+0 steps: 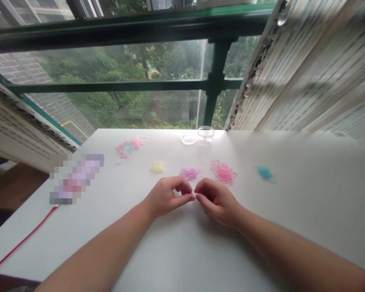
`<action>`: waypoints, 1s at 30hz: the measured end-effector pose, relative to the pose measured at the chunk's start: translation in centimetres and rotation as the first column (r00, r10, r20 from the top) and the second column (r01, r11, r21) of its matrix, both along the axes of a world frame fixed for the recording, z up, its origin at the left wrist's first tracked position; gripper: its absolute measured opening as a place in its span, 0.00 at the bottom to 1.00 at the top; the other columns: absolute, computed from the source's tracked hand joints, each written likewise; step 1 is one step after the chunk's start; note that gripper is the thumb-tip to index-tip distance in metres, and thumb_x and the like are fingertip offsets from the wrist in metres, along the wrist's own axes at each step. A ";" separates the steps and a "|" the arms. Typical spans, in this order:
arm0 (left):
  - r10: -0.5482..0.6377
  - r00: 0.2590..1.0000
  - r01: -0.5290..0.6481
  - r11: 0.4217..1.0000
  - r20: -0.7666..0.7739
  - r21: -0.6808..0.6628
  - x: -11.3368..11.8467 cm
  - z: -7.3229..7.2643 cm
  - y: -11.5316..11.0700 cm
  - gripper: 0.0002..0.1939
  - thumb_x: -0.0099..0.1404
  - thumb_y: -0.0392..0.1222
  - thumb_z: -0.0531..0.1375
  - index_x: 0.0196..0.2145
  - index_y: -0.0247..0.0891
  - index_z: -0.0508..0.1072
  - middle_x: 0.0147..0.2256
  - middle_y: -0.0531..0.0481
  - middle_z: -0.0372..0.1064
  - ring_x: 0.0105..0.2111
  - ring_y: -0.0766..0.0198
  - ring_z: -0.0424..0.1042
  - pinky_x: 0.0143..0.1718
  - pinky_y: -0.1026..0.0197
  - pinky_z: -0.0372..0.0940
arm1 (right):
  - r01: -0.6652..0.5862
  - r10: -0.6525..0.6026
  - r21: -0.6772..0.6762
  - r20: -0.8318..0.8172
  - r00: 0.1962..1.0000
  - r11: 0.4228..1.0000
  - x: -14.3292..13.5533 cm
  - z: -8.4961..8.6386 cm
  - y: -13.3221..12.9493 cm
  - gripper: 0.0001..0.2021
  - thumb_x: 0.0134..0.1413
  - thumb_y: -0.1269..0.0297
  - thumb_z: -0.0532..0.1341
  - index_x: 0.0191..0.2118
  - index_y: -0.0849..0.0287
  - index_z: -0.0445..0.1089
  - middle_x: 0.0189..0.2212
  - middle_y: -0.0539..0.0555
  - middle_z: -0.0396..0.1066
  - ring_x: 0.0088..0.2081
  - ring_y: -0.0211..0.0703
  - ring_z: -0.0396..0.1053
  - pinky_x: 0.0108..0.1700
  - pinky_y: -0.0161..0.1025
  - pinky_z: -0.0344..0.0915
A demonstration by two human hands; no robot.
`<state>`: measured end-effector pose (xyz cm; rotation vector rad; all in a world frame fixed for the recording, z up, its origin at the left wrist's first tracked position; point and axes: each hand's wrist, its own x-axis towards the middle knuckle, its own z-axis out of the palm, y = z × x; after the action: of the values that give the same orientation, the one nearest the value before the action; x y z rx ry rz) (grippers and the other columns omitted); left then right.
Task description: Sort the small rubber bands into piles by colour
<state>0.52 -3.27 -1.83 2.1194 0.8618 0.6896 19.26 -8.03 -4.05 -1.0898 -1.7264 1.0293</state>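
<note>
Both hands meet above the middle of the white table, fingertips almost touching. My left hand (172, 194) is pinched closed, thumb against fingers. Facing it, my right hand (217, 200) is pinched in the same way. Whatever is between the fingertips is too small to make out. Just beyond the hands lies a small pile of purple thin strands (190, 173). A larger pile of pink strands (223, 172) is behind my right hand, and a pale yellow pile (157, 167) sits beyond my left hand. Farther right is a teal pile (265, 173).
A mixed pink and blue pile (128, 148) lies at the back left. Near the far edge stand a clear round jar (205, 136) and a clear lid (188, 140). A blurred-out flat object (77, 178) with a red cable (24, 238) lies at left. Curtains (307, 69) flank the window.
</note>
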 end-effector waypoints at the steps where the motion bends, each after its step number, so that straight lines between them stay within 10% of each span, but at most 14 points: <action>1: -0.004 1.000 0.004 1.000 -0.003 -0.006 0.0 0.0 0.0 0.10 0.57 0.47 0.60 0.29 0.36 0.71 0.26 0.51 0.71 0.27 0.68 0.68 0.30 0.65 0.62 | -0.002 0.001 0.012 0.012 1.000 1.000 0.0 0.0 0.0 0.01 0.53 0.70 0.56 0.32 0.58 0.63 0.23 0.47 0.61 0.24 0.33 0.58 0.25 0.32 0.55; 30: -0.037 0.999 0.037 0.997 0.009 0.061 -0.2 0.2 0.0 0.06 0.60 0.40 0.58 0.32 0.34 0.71 0.28 0.49 0.70 0.29 0.67 0.67 0.34 0.64 0.63 | 0.033 -0.032 -0.033 0.005 0.999 0.999 0.2 0.4 0.0 0.03 0.55 0.68 0.55 0.31 0.59 0.63 0.22 0.47 0.61 0.23 0.32 0.58 0.26 0.31 0.55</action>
<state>0.32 -3.29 -1.66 2.1780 0.8032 0.7151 19.44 -8.07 -3.65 -1.1382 -1.6954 1.0391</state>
